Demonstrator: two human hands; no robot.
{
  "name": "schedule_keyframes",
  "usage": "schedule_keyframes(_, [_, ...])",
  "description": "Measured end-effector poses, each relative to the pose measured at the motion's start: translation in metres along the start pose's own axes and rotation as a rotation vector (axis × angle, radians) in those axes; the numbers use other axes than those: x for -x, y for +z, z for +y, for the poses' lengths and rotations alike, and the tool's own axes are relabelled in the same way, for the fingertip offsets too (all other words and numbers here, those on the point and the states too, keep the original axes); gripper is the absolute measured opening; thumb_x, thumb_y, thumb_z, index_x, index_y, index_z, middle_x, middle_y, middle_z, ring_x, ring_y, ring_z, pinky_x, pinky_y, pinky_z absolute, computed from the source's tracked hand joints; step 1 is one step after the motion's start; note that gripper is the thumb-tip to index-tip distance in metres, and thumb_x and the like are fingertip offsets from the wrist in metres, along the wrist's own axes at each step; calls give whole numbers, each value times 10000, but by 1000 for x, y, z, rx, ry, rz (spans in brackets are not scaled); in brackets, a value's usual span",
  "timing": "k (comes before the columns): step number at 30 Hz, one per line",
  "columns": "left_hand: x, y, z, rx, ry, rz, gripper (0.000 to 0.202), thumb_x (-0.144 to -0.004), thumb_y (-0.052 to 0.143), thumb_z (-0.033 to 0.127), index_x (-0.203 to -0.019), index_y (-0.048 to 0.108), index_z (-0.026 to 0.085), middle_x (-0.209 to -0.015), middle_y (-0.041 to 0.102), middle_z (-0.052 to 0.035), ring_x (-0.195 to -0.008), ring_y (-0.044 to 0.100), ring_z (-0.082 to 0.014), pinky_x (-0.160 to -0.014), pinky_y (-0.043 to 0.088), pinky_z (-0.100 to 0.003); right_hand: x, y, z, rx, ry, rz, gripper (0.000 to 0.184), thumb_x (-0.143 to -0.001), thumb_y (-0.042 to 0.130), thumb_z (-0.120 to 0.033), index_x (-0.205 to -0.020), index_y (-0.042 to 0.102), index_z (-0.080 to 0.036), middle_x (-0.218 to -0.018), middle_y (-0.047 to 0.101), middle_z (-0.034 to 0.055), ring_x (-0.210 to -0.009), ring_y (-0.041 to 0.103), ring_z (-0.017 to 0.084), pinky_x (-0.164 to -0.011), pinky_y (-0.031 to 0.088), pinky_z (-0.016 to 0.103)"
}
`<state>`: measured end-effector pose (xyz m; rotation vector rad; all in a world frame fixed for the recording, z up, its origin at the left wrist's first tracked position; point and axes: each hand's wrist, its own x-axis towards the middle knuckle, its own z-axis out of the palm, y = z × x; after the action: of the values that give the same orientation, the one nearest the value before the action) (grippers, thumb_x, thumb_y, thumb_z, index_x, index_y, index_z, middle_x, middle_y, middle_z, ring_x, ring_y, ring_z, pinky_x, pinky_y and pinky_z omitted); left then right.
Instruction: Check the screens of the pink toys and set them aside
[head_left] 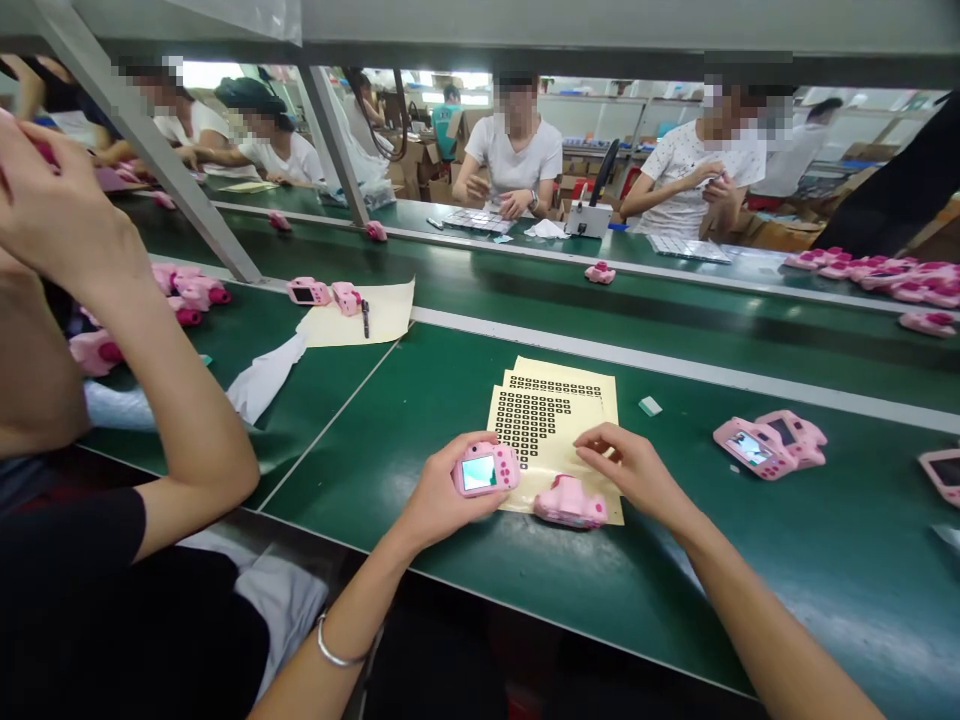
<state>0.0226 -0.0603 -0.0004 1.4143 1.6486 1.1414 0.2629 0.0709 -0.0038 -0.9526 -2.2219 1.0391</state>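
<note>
My left hand (pixel 454 490) is wrapped round a pink toy camera (pixel 486 470), its lit screen and pink buttons facing me. Over the right side of a yellow sticker sheet (pixel 555 455) hovers my right hand (pixel 626 462), fingertips drawn together in a pinch; anything between them is too small to make out. Small black-and-white square stickers fill part of the sheet, and more sheet edges show behind it. A second pink toy camera (pixel 571 503) lies on the sheet's lower edge, between my hands.
Two pink cameras (pixel 772 445) lie together at right, near a small white-and-green block (pixel 650 406). A co-worker's arm (pixel 172 330) reaches in at left, beside more cameras and a paper with a black pen (pixel 365 318). Beyond a metal rail, several people sit across the green conveyor.
</note>
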Motion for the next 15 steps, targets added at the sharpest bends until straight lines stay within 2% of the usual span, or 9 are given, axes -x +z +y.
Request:
schedule_keyframes(3, [-6,2,-5,-45,57,93,609,-667,762,308,-1237,557,236,-1219,588,-68,-1059,610,-176,-895,523,-284,-31,17,-1,126,-40,-114,194,-874,562,-346,-879,692,-201,-911,667,49,-790,585,155,-683,432,273])
schedule_keyframes(5, [-11,4,-6,-73,98,136,625,-671,757,297,-1255,542,236,-1231,574,-71,-1092,600,-181,-927,516,-298,-43,29,-4,189,-35,-152,164,-855,576,-307,-834,698,-202,-886,671,41,-782,581,154,-671,411,266])
schedule_keyframes(8, [-17,5,-5,-66,61,148,685,-661,767,311,-1271,469,217,-1182,589,-72,-1001,623,-162,-847,528,-278,-46,42,-6,228,23,-106,119,-827,607,-273,-790,692,-199,-853,672,39,-770,580,163,-651,380,262])
schedule_keyframes(11, [-21,8,-4,-78,1,160,650,-641,786,347,-1180,456,195,-1127,599,-63,-915,627,-147,-755,516,-252,-44,47,-4,231,89,-72,102,-822,619,-263,-788,689,-197,-854,673,37,-768,589,164,-644,377,256])
schedule_keyframes(15, [-26,13,-5,-102,53,154,597,-628,808,344,-1137,529,206,-1142,594,-54,-986,609,-162,-823,512,-269,-45,47,-1,204,131,-86,125,-835,599,-257,-759,664,-182,-826,668,30,-738,584,148,-627,371,245])
